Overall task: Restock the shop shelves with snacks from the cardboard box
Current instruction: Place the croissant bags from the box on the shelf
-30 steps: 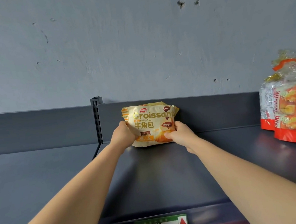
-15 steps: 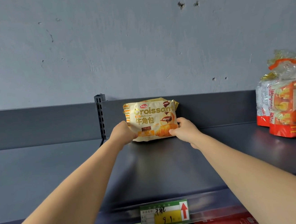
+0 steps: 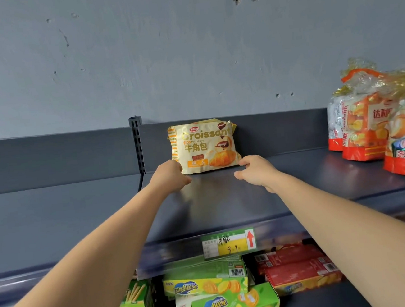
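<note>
A cream and yellow croissant bag (image 3: 204, 145) stands upright at the back of the dark grey top shelf (image 3: 216, 201), leaning on the back panel. My left hand (image 3: 170, 175) is at its lower left corner, fingers loosely curled, touching or just off the bag. My right hand (image 3: 255, 169) sits just off the bag's lower right corner, fingers apart and empty. The cardboard box is out of sight.
Orange and white bread bags (image 3: 364, 123) crowd the shelf's right end. A slotted upright post (image 3: 137, 144) divides the shelf sections. A green and yellow price tag (image 3: 228, 243) hangs on the front lip. Green Zecheese boxes (image 3: 225, 297) and red boxes (image 3: 296, 265) fill the shelf below.
Both hands have let go of the croissant bag and drawn back a little toward me. The bag now stands alone on the shelf. My view has tilted down, showing the lower shelf.
</note>
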Demonstrator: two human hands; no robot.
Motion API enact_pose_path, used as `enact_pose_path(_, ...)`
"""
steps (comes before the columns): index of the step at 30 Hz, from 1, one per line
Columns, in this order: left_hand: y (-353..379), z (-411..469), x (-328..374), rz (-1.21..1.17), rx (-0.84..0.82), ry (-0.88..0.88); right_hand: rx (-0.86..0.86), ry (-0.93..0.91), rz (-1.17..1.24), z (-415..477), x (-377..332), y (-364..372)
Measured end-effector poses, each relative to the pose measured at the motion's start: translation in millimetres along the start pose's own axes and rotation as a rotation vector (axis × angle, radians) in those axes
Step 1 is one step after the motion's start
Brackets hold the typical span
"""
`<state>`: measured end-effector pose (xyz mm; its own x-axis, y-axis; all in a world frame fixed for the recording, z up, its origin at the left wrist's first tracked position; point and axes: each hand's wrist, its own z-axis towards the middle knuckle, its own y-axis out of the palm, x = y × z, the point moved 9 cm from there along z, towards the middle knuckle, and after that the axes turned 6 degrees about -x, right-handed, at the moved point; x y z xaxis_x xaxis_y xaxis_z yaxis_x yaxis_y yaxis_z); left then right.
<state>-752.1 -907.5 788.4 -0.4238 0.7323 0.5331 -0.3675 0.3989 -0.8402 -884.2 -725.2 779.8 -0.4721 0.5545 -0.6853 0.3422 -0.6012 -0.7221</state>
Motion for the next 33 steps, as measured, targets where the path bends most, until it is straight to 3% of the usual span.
enact_pose_path(11,-1,-83,73,0.141,0.054,0.220,0.100,0.038,-0.029,-96,20,-53)
enact_pose_path(19,42,-169,125,0.210,0.070,0.380,0.161,0.139,-0.134,-208,70,-86)
enact_pose_path(25,101,-239,137,0.374,-0.019,0.492,0.183,0.259,-0.234,-304,112,-83)
enact_pose_path(33,169,-318,126,0.405,-0.190,0.629,0.221,0.459,-0.297,-433,155,-64)
